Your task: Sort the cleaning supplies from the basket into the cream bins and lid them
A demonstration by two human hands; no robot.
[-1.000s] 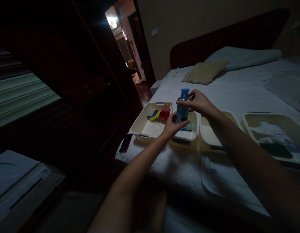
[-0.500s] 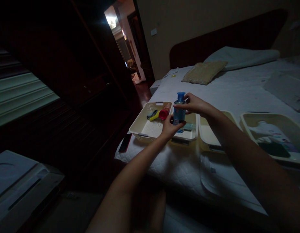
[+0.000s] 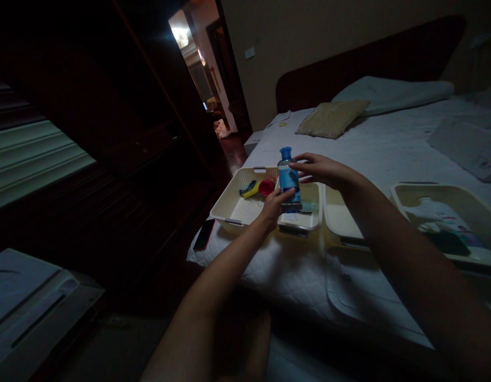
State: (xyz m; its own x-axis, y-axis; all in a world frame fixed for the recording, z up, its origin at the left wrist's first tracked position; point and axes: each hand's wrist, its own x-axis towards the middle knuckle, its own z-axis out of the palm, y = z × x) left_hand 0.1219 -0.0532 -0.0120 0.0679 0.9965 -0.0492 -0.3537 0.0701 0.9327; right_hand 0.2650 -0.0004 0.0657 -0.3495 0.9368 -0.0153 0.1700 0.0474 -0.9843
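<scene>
A blue bottle (image 3: 287,178) with a blue cap stands nearly upright in the air above the baskets, its label facing me. My left hand (image 3: 274,206) is closed around its lower part, thumb across the front. Beside the bottle's upper right, my right hand (image 3: 323,171) has its fingers stretched out and apart; the fingertips are at the bottle's edge, and whether they touch it I cannot tell. Below is a cream basket (image 3: 322,212) with a greenish packet (image 3: 308,207). The left basket (image 3: 225,204) holds a red container (image 3: 266,187) and a yellow-and-grey item (image 3: 250,189).
More cream bins stand to the right; the far one (image 3: 396,193) holds a white bottle (image 3: 448,217) and something dark green. A phone (image 3: 204,235) lies at the bed's corner. A cushion (image 3: 333,119) rests farther back. At lower left is a white box-like appliance (image 3: 34,297).
The bottle has moved slightly left and up in my left hand and turned so its label shows more. My right hand's fingers have loosened and straightened beside it.
</scene>
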